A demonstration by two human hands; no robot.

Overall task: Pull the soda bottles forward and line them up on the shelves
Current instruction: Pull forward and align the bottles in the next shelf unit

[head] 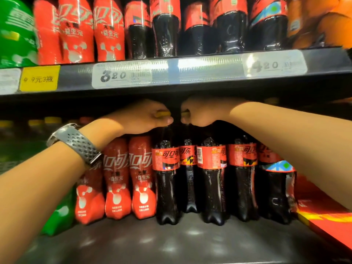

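Hands under the upper shelf edge (171, 88), side by side, nearly touching. Left hand (146, 117), wristwatch (76, 143) on its wrist, closed on a yellow cap (163, 113); right hand (200, 113) closed on another yellow cap (185, 113). Below, dark cola bottles (213, 180) upright mid-shelf, set back from the lower shelf's front edge (171, 244), beside red-wrapped bottles (118, 180) toward the left.

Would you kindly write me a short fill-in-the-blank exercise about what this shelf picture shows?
1. The left hand and the right hand each grip a bottle cap coloured ____.
2. The watch is worn on the ____ wrist.
3. The yellow price tag sits on the edge of the ____ shelf.
4. On the lower shelf, the dark cola bottles stand to the ____ of the red-wrapped bottles.

Missing words: yellow; left; upper; right
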